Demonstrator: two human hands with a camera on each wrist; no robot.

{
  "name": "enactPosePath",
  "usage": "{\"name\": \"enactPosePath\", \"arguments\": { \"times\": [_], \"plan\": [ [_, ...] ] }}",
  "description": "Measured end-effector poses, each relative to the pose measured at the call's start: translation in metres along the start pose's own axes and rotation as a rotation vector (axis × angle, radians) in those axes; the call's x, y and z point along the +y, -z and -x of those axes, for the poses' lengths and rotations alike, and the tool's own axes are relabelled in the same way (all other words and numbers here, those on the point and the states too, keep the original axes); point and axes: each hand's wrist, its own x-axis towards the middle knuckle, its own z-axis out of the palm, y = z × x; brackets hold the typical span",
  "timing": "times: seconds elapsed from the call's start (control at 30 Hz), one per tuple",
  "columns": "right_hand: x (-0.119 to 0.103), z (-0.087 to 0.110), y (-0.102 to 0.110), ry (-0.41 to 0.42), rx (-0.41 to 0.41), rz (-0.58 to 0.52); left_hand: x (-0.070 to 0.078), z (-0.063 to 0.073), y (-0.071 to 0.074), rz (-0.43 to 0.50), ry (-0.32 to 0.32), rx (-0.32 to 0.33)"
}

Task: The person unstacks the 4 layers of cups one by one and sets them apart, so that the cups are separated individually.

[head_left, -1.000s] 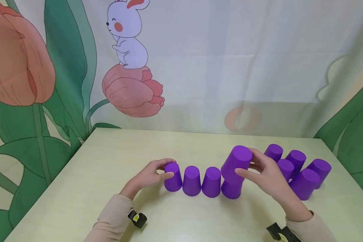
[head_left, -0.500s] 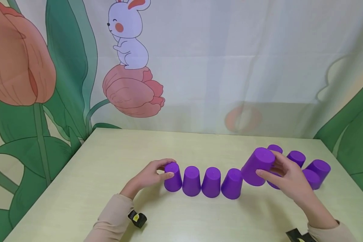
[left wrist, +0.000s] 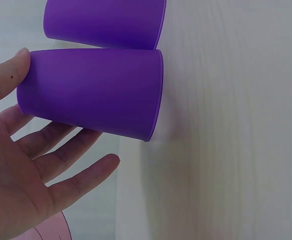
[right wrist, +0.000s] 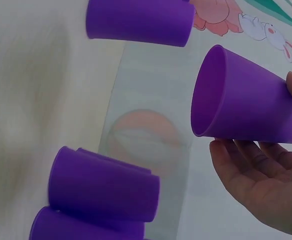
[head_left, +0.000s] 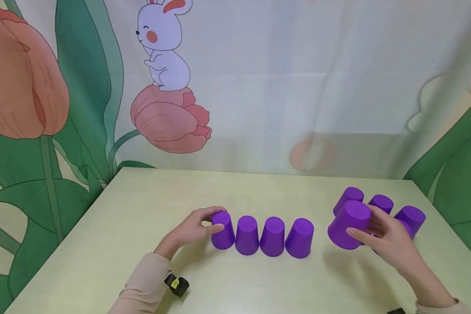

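Note:
Several purple cups stand mouth down in a row on the table. My left hand holds the leftmost cup near its top, thumb on the near side; the left wrist view shows the fingers behind that cup and its neighbour close beside it. At the row's right end stands another cup. To the right of it, my right hand grips a purple cup by the closed end, tilted and off the table. In the right wrist view the open mouth of this cup shows.
A group of purple cups stands mouth down at the back right, partly hidden behind the right hand and its cup. The pale table ends at a printed curtain. Wrist cameras sit on both wrists.
My right hand has carried its cup rightward, from overlapping the row's last cup to a gap beside it, in front of the back-right group. The left hand stays on its cup.

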Motion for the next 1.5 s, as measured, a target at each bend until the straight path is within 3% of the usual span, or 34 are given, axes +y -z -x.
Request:
{"name": "enactPosePath", "arguments": {
  "times": [0.37, 0.6, 0.73, 1.5],
  "plan": [
    [0.037, 0.009, 0.008, -0.022, 0.011, 0.039, 0.001, 0.0, 0.0, -0.005, -0.001, -0.01],
    [0.055, 0.011, 0.016, -0.108, -0.056, 0.114, 0.002, -0.001, 0.001, -0.014, -0.003, -0.009],
    [0.063, 0.01, 0.019, -0.116, -0.067, 0.122, 0.001, -0.001, 0.001, -0.014, 0.009, -0.006],
    [0.078, 0.012, 0.016, -0.11, -0.07, 0.187, 0.0, -0.001, 0.001, -0.001, 0.002, -0.001]
  ]
}}
